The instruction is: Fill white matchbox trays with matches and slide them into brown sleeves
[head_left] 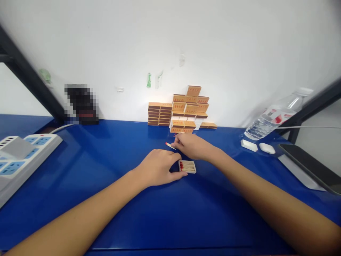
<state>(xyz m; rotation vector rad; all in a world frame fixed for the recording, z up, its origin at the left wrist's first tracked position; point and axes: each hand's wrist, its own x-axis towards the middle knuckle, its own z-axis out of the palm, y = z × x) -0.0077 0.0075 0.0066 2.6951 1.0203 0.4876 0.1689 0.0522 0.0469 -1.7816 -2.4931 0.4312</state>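
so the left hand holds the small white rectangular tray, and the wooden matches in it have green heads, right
Only the colour is off: the head view shows red heads on the wooden matches, not green. The left hand does hold the small white rectangular tray.

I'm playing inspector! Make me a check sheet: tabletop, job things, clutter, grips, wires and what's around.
Surface: blue table, shiny.
Job's things: open tray with red-tipped matches; stacked matchboxes behind.
Clutter: water bottle, phone, power strip, small white block.
Grips: left grip holds the tray; right grip is at loose matches, hold unclear.
Cables: left cable near the power strip; right cable near the water bottle.
Surroundings: white wall with green and pale patches.
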